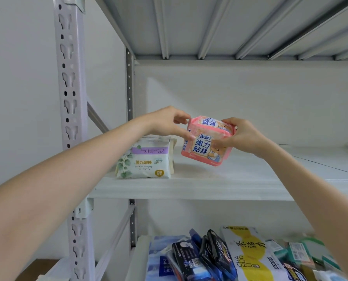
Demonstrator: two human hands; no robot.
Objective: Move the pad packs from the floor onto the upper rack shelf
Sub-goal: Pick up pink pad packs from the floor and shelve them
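- The left hand (pixel 169 122) pinched and the right hand (pixel 242 136) gripped a tilted pink pad pack (pixel 207 142) over the upper rack shelf (pixel 240 179).
- A white pad pack (pixel 144 161) lay on that shelf, just left.

Head view, close, faces rack shelf (pixel 250 179) roughly level; wide-angle edges seemingly warped

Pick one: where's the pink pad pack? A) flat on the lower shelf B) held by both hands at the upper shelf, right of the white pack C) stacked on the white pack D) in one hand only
B: the left hand and right hand both pinch the pink pack, tilted, at the upper shelf beside the white pack.
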